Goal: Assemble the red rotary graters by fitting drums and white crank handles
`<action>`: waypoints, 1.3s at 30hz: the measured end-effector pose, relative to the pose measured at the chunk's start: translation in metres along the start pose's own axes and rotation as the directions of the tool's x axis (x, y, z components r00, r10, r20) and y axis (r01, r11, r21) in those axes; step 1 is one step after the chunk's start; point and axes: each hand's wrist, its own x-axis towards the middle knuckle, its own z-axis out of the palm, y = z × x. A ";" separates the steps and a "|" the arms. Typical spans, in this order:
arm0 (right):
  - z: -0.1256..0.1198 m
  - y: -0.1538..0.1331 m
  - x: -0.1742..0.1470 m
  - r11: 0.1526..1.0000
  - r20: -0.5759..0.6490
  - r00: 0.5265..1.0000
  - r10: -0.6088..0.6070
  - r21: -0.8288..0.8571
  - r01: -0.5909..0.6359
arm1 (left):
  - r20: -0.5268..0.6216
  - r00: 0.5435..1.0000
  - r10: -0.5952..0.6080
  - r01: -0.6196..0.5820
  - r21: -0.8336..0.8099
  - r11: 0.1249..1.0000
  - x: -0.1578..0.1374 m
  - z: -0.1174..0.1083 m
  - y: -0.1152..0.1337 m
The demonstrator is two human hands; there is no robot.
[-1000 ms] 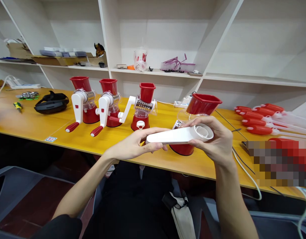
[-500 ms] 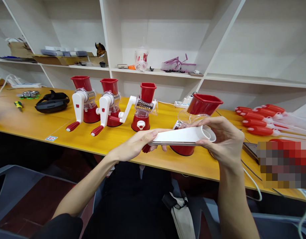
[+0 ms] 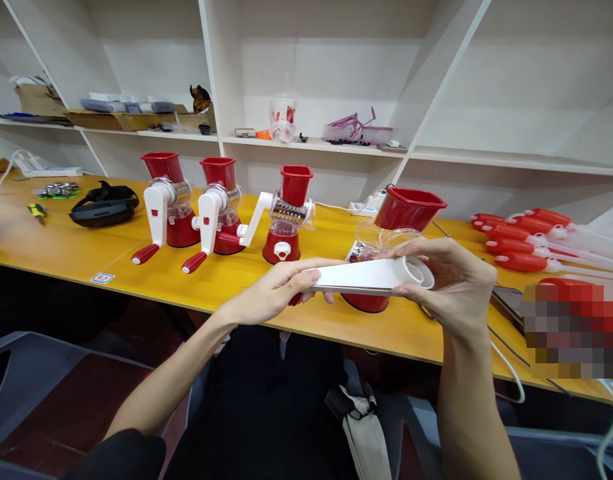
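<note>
Held level above the table's front edge is a white crank handle (image 3: 359,275) with a round socket at its right end. My left hand (image 3: 269,287) pinches its narrow left end; a bit of the red grip shows below those fingers. My right hand (image 3: 449,277) grips the socket end between thumb and fingers. Right behind the handle stands a rotary grater (image 3: 409,210) with a red hopper and red base, partly hidden by my hands. To the left, three more red rotary graters (image 3: 295,187) stand in a row with white cranks fitted.
Red-handled items with clear plastic (image 3: 524,243) lie in a pile at the right, near a phone-like dark object (image 3: 509,303). A black strapped headset (image 3: 105,203), a screwdriver (image 3: 37,213) and metal parts (image 3: 59,190) lie at the left. White shelves (image 3: 316,145) rise behind the table.
The crank handle and both hands have shifted very slightly to the right. Both hands keep their hold, and the graters stand where they were.
</note>
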 end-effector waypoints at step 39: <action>0.074 -0.010 -0.012 0.661 0.570 0.775 0.272 0.474 -0.581 | -0.318 0.863 0.392 -0.141 0.593 0.793 -0.004 0.002 0.004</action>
